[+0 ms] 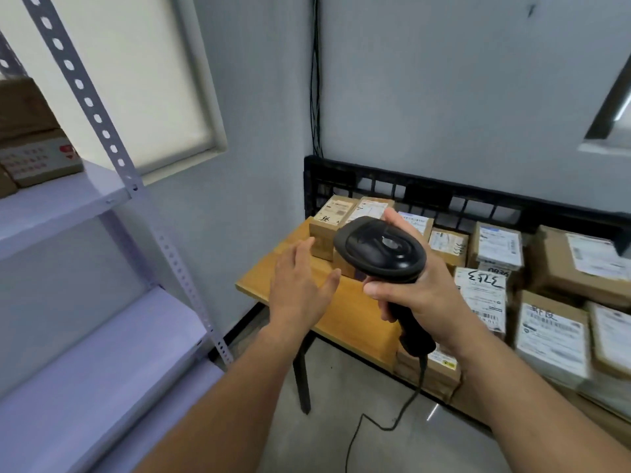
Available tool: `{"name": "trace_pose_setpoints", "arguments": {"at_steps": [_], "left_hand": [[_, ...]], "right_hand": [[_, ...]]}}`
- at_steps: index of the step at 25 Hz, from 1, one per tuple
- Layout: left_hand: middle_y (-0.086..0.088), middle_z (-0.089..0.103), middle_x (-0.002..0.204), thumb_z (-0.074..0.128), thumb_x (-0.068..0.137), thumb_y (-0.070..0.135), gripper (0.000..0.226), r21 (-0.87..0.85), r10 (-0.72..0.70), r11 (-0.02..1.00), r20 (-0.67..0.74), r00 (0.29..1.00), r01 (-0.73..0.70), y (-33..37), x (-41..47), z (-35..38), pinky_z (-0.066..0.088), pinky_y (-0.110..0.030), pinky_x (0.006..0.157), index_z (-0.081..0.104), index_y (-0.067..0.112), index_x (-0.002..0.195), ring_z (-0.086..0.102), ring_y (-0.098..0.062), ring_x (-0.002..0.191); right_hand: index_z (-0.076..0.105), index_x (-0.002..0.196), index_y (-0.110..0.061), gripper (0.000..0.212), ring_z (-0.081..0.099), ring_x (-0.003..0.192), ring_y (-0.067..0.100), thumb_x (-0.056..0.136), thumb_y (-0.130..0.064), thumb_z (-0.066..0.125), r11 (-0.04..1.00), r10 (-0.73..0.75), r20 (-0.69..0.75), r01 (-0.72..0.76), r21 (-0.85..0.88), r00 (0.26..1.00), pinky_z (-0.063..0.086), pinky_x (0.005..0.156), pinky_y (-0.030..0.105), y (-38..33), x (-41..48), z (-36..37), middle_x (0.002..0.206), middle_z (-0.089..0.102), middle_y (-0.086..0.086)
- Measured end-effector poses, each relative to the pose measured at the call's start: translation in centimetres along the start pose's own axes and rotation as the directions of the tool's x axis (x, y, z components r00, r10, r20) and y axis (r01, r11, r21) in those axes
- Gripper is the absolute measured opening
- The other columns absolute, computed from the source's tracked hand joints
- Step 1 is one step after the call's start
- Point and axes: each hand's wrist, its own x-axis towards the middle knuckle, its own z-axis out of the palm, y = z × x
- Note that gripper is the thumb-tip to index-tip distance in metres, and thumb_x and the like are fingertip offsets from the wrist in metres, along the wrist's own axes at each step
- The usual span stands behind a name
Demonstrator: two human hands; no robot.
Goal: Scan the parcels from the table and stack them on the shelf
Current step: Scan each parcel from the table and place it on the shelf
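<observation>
A wooden table point(351, 312) carries several cardboard parcels with white labels, among them a small box point(329, 221) at its far left corner and a labelled parcel point(483, 295) further right. My right hand point(423, 291) grips the handle of a black corded barcode scanner point(380, 249), head up, above the table. My left hand point(298, 281) hovers with straight fingers over the table's left edge, close to the small box and holding nothing. The white metal shelf point(68, 336) stands at the left.
On the shelf's upper level sit cardboard boxes point(37, 158). A black crate wall point(426, 194) backs the table against the grey wall. The scanner's cable point(392, 425) hangs to the floor. A perforated shelf post point(164, 240) stands between shelf and table.
</observation>
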Motion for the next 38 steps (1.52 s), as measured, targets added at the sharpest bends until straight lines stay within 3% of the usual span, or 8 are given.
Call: {"name": "trace_pose_setpoints", "arguments": {"at_steps": [8,16,19,23,27,32,35,38], "left_hand": [[0.001,0.025,0.154,0.056,0.091,0.049,0.070,-0.015,0.019,1.000,0.255,0.967,-0.016,4.1,1.2,7.0,0.030,-0.040,0.114,0.023,0.026,0.149,0.024,-0.018,0.141],[0.000,0.039,0.150,0.041,0.099,0.045,0.055,-0.088,0.081,0.995,0.546,0.834,-0.039,8.3,3.2,14.6,0.032,-0.042,0.114,0.033,0.022,0.148,0.033,-0.019,0.139],[-0.001,0.063,0.118,0.030,0.102,0.047,0.041,-0.158,0.071,0.986,0.653,0.754,0.045,9.8,3.1,16.6,0.047,-0.044,0.099,0.059,0.024,0.121,0.057,-0.018,0.112],[0.000,0.067,0.087,0.029,0.103,0.046,0.043,-0.281,0.103,0.948,0.716,0.691,0.149,12.0,2.4,17.2,0.054,-0.038,0.081,0.060,0.022,0.087,0.064,-0.015,0.085],[0.007,0.064,0.097,0.033,0.101,0.047,0.036,-0.378,0.158,0.900,0.748,0.645,0.218,13.0,1.9,17.6,0.047,-0.023,0.069,0.054,0.023,0.117,0.060,-0.005,0.085],[-0.006,0.056,0.132,0.026,0.048,0.104,0.092,-0.192,-0.039,0.897,0.863,0.504,0.399,11.9,0.9,19.2,0.048,-0.052,0.096,0.026,0.062,0.130,0.055,-0.032,0.116],[-0.007,0.047,0.144,0.025,0.042,0.106,0.105,-0.126,-0.065,0.909,0.898,0.435,0.397,12.2,1.2,19.2,0.044,-0.054,0.101,0.017,0.064,0.138,0.047,-0.035,0.125],[-0.007,0.052,0.137,0.054,0.063,0.084,0.089,-0.162,-0.047,0.872,0.912,0.408,0.461,12.3,1.9,17.6,0.049,-0.054,0.095,0.019,0.059,0.141,0.053,-0.032,0.119]], "right_hand": [[0.028,0.147,-0.044,0.100,0.062,0.054,0.026,0.069,-0.013,0.083,0.998,0.059,-0.228,-0.063,-0.013,0.972,0.055,0.050,0.035,1.8,-1.8,-7.1,0.107,0.066,0.014],[0.032,0.142,-0.048,0.096,0.060,0.050,0.022,0.076,0.009,0.073,0.993,0.096,-0.439,-0.119,-0.025,0.893,0.052,0.048,0.030,4.4,-2.9,-12.7,0.100,0.064,0.018],[0.034,0.137,-0.053,0.096,0.062,0.053,0.018,0.075,0.009,0.075,0.987,0.117,-0.507,-0.157,-0.036,0.854,0.052,0.049,0.027,5.3,-3.7,-14.1,0.111,0.062,0.020],[0.034,0.135,-0.052,0.096,0.062,0.049,0.020,0.075,0.012,0.074,0.976,0.201,-0.533,-0.216,0.035,0.822,0.052,0.045,0.028,7.1,-4.8,-14.9,0.118,0.062,0.016],[0.031,0.140,-0.047,0.096,0.058,0.048,0.024,0.077,0.013,0.070,0.968,0.250,-0.525,-0.218,0.123,0.814,0.053,0.045,0.031,8.4,-5.7,-15.4,0.099,0.068,0.023],[0.035,0.137,-0.047,0.090,0.056,0.046,0.023,0.078,0.013,0.067,0.961,0.265,-0.504,-0.184,0.205,0.822,0.051,0.044,0.030,9.1,-5.8,-16.1,0.089,0.072,0.014],[0.037,0.135,-0.047,0.088,0.055,0.044,0.023,0.078,0.013,0.067,0.952,0.281,-0.493,-0.173,0.254,0.823,0.050,0.042,0.029,9.1,-5.9,-16.3,0.081,0.072,0.012],[0.038,0.133,-0.051,0.091,0.055,0.044,0.024,0.071,0.003,0.076,0.950,0.285,-0.473,-0.180,0.255,0.834,0.049,0.041,0.030,8.7,-5.7,-16.3,0.078,0.072,0.015]]}}
